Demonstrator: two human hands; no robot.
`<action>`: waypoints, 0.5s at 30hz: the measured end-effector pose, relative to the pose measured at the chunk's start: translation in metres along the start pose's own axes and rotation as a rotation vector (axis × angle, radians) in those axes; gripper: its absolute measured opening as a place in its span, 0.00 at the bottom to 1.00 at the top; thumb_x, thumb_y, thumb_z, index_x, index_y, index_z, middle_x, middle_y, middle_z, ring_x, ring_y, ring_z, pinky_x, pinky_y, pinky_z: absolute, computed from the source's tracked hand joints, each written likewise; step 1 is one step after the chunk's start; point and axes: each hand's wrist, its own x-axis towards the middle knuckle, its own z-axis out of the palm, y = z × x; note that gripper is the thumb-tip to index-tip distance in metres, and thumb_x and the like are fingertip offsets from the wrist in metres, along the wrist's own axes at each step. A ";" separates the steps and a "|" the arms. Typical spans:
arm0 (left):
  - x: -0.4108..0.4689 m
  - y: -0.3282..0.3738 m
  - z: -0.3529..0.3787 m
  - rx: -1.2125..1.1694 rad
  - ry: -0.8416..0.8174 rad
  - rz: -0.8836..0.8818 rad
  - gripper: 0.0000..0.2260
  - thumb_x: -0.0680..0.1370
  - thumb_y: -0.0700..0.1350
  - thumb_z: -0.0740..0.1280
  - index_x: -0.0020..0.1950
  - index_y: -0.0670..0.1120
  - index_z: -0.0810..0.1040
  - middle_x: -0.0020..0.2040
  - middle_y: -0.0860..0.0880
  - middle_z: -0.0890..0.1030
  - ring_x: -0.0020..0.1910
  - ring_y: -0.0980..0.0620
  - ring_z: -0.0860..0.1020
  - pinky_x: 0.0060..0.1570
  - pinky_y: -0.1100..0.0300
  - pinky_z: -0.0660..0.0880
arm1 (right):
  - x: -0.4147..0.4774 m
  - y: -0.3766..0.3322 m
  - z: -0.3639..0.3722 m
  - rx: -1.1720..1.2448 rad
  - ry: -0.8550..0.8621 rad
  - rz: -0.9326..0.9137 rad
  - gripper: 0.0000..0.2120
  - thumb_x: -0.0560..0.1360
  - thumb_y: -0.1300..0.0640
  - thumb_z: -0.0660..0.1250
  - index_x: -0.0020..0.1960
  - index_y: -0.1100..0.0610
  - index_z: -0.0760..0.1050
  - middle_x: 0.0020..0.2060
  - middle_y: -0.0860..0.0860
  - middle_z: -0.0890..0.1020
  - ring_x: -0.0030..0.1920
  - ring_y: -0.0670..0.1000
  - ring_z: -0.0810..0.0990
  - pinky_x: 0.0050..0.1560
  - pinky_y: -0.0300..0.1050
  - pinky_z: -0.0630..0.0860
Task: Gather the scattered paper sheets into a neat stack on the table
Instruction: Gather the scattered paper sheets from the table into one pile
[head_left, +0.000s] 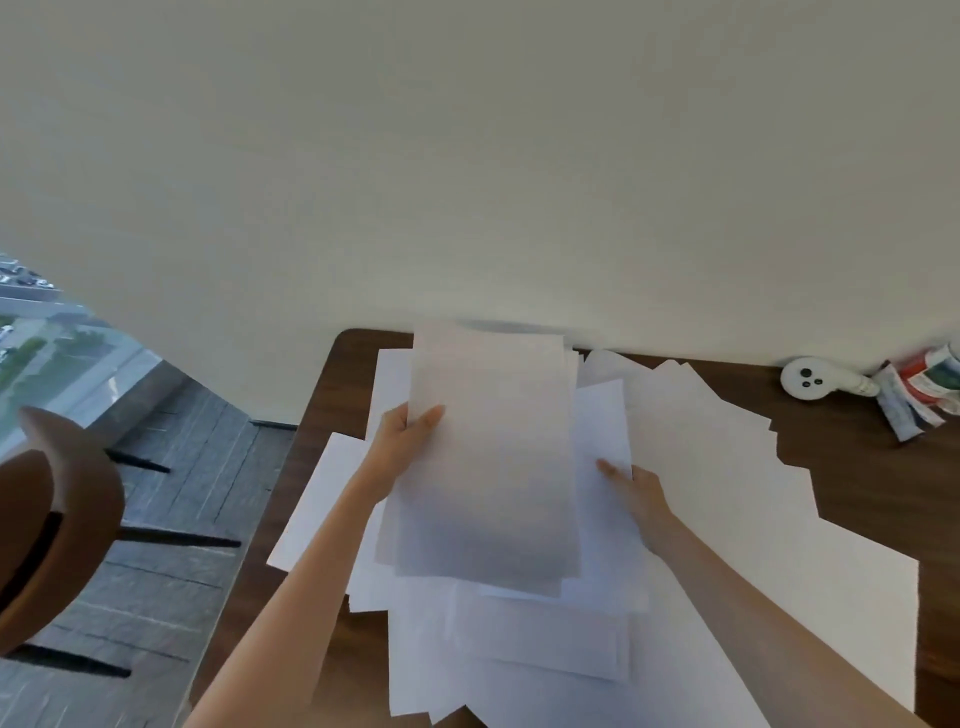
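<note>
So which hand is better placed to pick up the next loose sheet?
Right. The right hand touches a loose sheet on the table; the left hand is occupied, gripping the gathered bundle above the pile.
</note>
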 end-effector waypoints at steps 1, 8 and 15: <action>0.001 -0.013 0.009 0.007 -0.007 -0.025 0.10 0.80 0.48 0.67 0.51 0.42 0.80 0.45 0.47 0.84 0.43 0.49 0.82 0.41 0.56 0.80 | -0.001 0.002 0.000 -0.008 0.012 0.006 0.15 0.79 0.55 0.66 0.58 0.67 0.77 0.55 0.62 0.80 0.49 0.55 0.77 0.48 0.47 0.74; 0.006 -0.078 0.060 0.027 -0.045 -0.078 0.12 0.81 0.47 0.65 0.60 0.42 0.77 0.54 0.44 0.83 0.52 0.44 0.82 0.50 0.50 0.81 | 0.008 0.033 -0.004 -0.124 0.094 0.097 0.25 0.83 0.46 0.54 0.66 0.66 0.67 0.60 0.60 0.72 0.58 0.57 0.71 0.59 0.51 0.66; 0.015 -0.092 0.090 0.231 0.049 -0.013 0.19 0.83 0.56 0.56 0.68 0.47 0.62 0.54 0.46 0.79 0.44 0.46 0.79 0.46 0.51 0.76 | 0.008 0.042 0.002 -0.159 0.070 0.042 0.23 0.82 0.50 0.59 0.70 0.63 0.63 0.65 0.57 0.71 0.66 0.56 0.69 0.58 0.43 0.62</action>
